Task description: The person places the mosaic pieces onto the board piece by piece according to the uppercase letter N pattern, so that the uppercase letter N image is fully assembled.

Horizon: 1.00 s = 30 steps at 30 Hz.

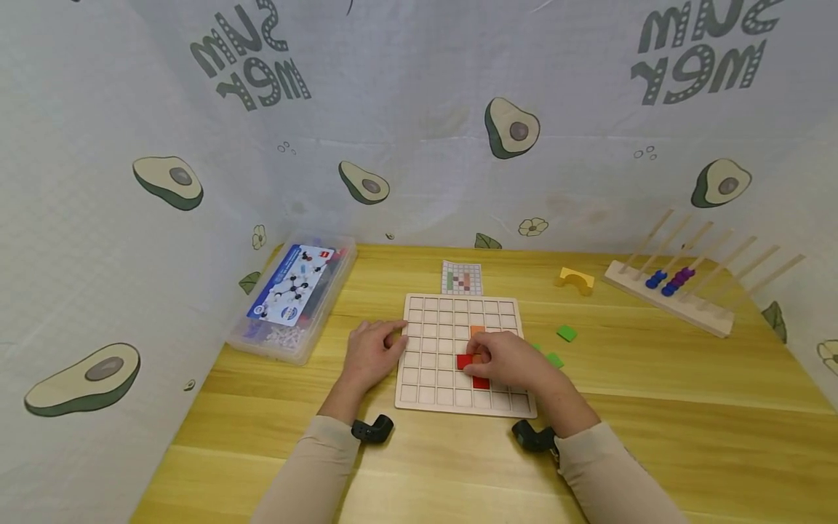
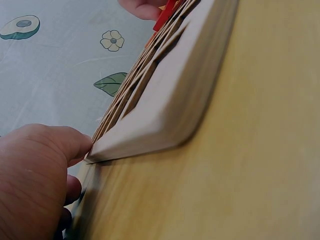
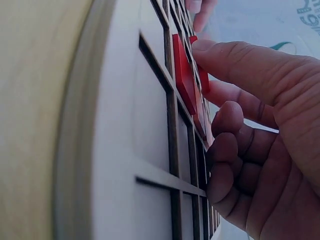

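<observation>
A wooden grid board point(image 1: 409, 375) lies on the table with both hands at it. My right hand point(image 1: 513, 362) is over its right half, thumb and index finger pinching a red square tile point(image 1: 464, 362) at the grid. Just beside that tile, another red tile point(image 1: 481, 383) sits in a cell, with an orange tile point(image 1: 477, 330) farther up, partly covered by the hand. At the board's left edge, my left hand point(image 1: 373, 355) rests with its fingers loosely bent, touching the rim. In the right wrist view, the pinched red tile point(image 3: 204, 80) stands tilted behind the thumb.
Green tiles point(image 1: 567, 333) lie right of the board. A pattern card point(image 1: 462, 279) touches its far side. A clear plastic box point(image 1: 288, 298) stands at the left. Toward the back right are a yellow arch block point(image 1: 576, 279) and a wooden peg rack point(image 1: 668, 298) with blue and purple beads.
</observation>
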Tool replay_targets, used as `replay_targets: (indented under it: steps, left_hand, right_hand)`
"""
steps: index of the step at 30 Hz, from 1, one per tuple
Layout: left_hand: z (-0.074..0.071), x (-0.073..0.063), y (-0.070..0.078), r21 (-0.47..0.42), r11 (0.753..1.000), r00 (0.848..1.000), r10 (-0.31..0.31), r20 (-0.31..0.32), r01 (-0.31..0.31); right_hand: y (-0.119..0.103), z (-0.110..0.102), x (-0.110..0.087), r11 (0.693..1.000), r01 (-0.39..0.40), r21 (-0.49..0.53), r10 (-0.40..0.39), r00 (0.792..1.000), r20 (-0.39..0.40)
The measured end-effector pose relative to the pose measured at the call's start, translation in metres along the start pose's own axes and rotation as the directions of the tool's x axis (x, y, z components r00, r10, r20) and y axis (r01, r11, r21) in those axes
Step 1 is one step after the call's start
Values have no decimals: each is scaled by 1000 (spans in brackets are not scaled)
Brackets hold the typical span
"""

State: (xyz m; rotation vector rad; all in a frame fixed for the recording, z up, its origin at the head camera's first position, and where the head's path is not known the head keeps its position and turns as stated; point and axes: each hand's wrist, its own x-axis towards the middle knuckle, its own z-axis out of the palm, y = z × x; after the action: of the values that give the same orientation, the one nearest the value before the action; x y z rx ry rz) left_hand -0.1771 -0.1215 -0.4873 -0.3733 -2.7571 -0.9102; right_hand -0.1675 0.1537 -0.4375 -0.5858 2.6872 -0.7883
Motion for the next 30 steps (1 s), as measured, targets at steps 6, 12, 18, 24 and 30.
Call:
replay_targets:
  steps: [6,12,18,24,30]
  left_hand:
    - [0,0,0,8,1000,1000,-14,9,14]
    - [1,0,0,9,1000,1000,-13,4,13]
    - [1,0,-1,16,1000,1000,-10,0,10]
    - [0,0,-1,15,1000,1000,-7,1,7]
    - [1,1,-1,12,1000,1000,-6,3,6]
  right_hand:
    - [-1,1,0,1000,0,-14,0,1000,-6]
    - [0,3,2,1000,-1,-16,0,1000,-18]
    - [1,4,2,1000,3,-15,-4,1000,-27]
    - [2,6,2,1000,2,-13,-2,999,-37]
    - [4,5,0,1000,10,6,-9,999,-43]
